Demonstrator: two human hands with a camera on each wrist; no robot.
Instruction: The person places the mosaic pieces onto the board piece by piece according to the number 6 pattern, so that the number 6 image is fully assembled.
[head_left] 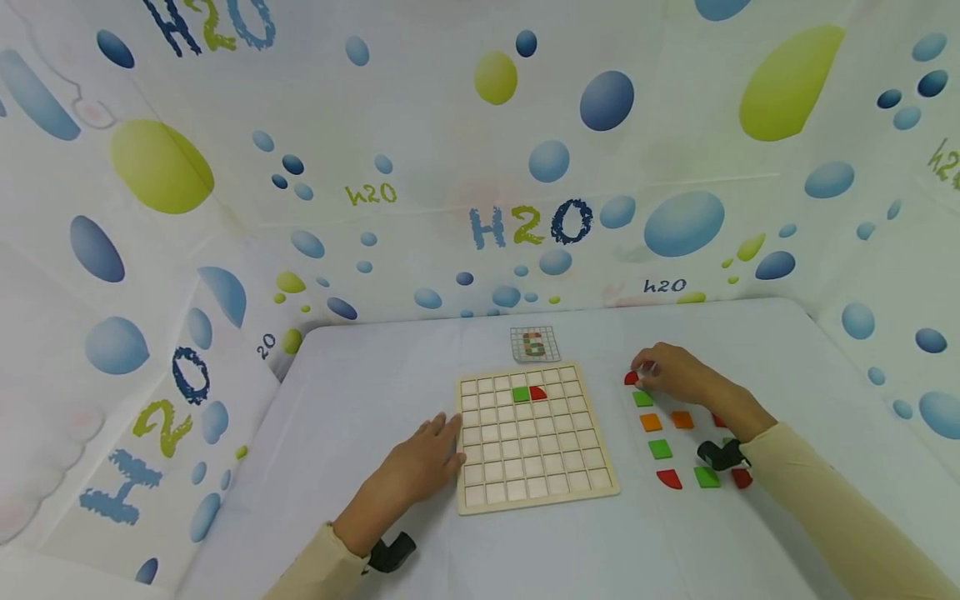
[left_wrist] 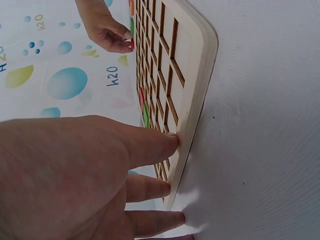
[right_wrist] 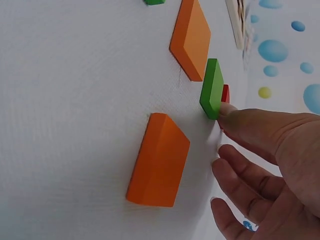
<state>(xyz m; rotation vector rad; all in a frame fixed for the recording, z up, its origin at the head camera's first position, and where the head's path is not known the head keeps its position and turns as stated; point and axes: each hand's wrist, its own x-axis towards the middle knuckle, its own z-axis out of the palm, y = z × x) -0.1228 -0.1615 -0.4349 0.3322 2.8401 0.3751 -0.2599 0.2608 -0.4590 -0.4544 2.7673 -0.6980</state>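
A light wooden grid board (head_left: pixel 540 503) lies on the white table. In its upper rows a green square tile (head_left: pixel 521 394) sits beside a red quarter-circle tile (head_left: pixel 537 393). My left hand (head_left: pixel 423 458) rests along the board's left edge, its fingers fairly straight; the left wrist view shows the thumb (left_wrist: pixel 152 145) on the rim. To the right of the board, my right hand (head_left: pixel 678 375) pinches a red quarter-circle tile (head_left: pixel 631 379) by its edge, low over the table. Just in front of that is another green tile (head_left: pixel 642 399), close by the thumb in the right wrist view.
Behind the board lies a small gridded card (head_left: pixel 535 343) with a coloured pattern. Several loose tiles spread right of the board, among them orange tiles (head_left: pixel 651 422), a green tile (head_left: pixel 660 450) and a red tile (head_left: pixel 670 479). A patterned curtain (head_left: pixel 420 250) rises behind the table.
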